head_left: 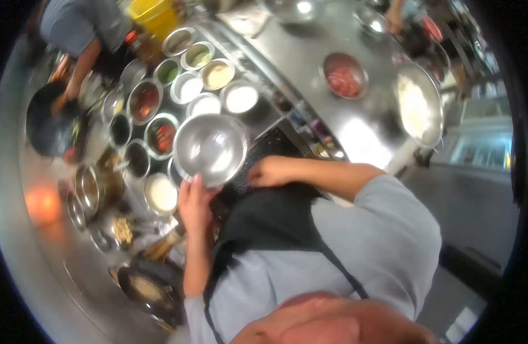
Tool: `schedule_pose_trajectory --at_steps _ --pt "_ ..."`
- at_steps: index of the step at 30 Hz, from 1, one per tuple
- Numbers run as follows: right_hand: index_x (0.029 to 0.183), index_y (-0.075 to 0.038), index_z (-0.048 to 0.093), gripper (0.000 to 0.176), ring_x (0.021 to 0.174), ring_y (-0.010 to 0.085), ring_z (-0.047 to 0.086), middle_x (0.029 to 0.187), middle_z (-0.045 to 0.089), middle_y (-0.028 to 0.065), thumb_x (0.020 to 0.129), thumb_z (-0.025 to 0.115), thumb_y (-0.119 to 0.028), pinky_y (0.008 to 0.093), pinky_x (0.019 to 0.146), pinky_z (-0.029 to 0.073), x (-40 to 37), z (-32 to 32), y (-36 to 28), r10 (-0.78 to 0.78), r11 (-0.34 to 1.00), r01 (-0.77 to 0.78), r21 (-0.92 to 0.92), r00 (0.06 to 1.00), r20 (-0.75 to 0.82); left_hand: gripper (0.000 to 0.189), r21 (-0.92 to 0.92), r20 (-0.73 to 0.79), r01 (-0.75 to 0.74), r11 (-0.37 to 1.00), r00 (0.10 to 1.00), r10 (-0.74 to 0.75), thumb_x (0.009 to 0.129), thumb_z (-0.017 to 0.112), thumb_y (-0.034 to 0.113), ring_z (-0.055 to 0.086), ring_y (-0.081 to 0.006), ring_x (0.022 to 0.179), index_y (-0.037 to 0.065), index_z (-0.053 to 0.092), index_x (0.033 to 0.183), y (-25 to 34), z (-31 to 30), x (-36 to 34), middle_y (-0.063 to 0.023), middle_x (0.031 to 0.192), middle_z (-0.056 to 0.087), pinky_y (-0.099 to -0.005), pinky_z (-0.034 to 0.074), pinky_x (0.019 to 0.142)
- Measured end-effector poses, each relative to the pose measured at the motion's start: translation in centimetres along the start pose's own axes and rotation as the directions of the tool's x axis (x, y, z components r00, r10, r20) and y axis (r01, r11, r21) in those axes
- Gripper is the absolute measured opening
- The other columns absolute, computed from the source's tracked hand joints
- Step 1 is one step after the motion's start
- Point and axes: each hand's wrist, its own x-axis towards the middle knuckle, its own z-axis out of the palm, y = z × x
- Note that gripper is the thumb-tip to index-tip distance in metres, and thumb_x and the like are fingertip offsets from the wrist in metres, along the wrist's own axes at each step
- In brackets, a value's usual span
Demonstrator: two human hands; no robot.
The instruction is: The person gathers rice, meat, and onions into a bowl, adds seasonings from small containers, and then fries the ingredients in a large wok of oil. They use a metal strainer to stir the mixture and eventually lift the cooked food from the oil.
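A shiny metal mixing bowl (211,150) with nothing visible inside is in front of my body. My left hand (196,198) grips its near rim, the fingertips along the edge. To the right of the bowl, my right hand (271,171) is closed with the fingers curled, apart from the bowl, over a dark speckled surface (270,148). Whatever it may hold is hidden. Just left of my left hand stands a metal container with a pale, creamy filling (162,194). Beyond the bowl are tubs of white contents (241,99).
Several round containers of sauces and ingredients, one with red pieces (162,136), crowd the left. At far left, a co-worker's hand (69,97) is over a wok (49,123). A bowl of raw meat (344,80) rests on the steel counter (298,57); another person's hand (394,22) is beyond.
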Motion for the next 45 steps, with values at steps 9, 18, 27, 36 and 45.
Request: schedule_pose_trajectory --at_steps 9,18,27,36,45 --pt "0.107 -0.006 0.064 0.032 0.093 0.0295 0.062 0.101 0.065 0.0156 0.085 0.055 -0.028 0.0374 0.084 0.047 -15.9 -3.2 8.7 0.346 0.914 -0.376 -0.152 0.919 -0.191 0.029 -0.176 0.432 0.263 0.949 0.886 -0.166 0.093 0.052 0.020 0.063 -0.0291 0.086 -0.006 0.046 0.106 -5.6 27.2 16.0 -0.0203 0.099 0.057 -0.0354 0.055 0.074" --pt "0.106 -0.006 0.065 0.031 0.092 0.0318 0.062 0.099 0.065 0.0157 0.086 0.056 -0.028 0.0381 0.083 0.047 -10.5 -6.1 6.3 0.347 0.915 -0.348 -0.205 0.937 -0.039 0.039 0.421 0.644 -0.136 0.897 0.741 -0.190 0.091 0.057 0.030 0.061 -0.0167 0.095 0.002 0.056 0.119 -4.8 19.4 10.6 -0.0118 0.103 0.064 -0.0295 0.049 0.078" --pt "0.114 0.002 0.060 0.030 0.070 0.0133 0.060 0.083 0.064 0.0066 0.088 0.051 -0.010 0.0248 0.062 0.047 6.9 -4.2 -10.0 -0.067 0.945 -0.132 0.300 0.818 0.571 0.035 0.068 0.100 -0.172 0.983 0.981 0.165 0.093 0.052 0.034 0.055 -0.0171 0.109 0.009 0.062 0.117 -8.6 -6.8 -12.5 -0.0091 0.115 0.062 -0.0315 0.040 0.095" --pt "0.128 0.002 0.048 0.063 0.095 0.0257 0.063 0.110 0.062 0.0186 0.084 0.063 -0.039 0.0348 0.077 0.051 23.1 24.3 -32.0 -0.288 0.916 0.399 -0.052 0.741 0.606 0.026 -0.173 -0.924 0.584 0.793 0.183 -0.337 0.086 0.056 0.027 0.062 -0.0241 0.079 0.004 0.066 0.093 -40.2 -3.5 -34.2 -0.0119 0.086 0.067 -0.0364 0.048 0.070" --pt "0.072 -0.009 0.046 0.016 0.039 0.0076 0.030 0.054 0.042 -0.0004 0.089 0.048 -0.008 0.0236 0.033 0.021 27.7 35.4 -31.9 0.006 0.938 -0.274 0.210 0.622 0.783 0.021 -0.452 -0.795 0.019 0.892 0.445 -0.413 0.084 0.053 0.021 0.061 -0.0307 0.080 0.005 0.066 0.089 -56.9 7.0 -40.9 -0.0163 0.085 0.064 -0.0374 0.048 0.070"
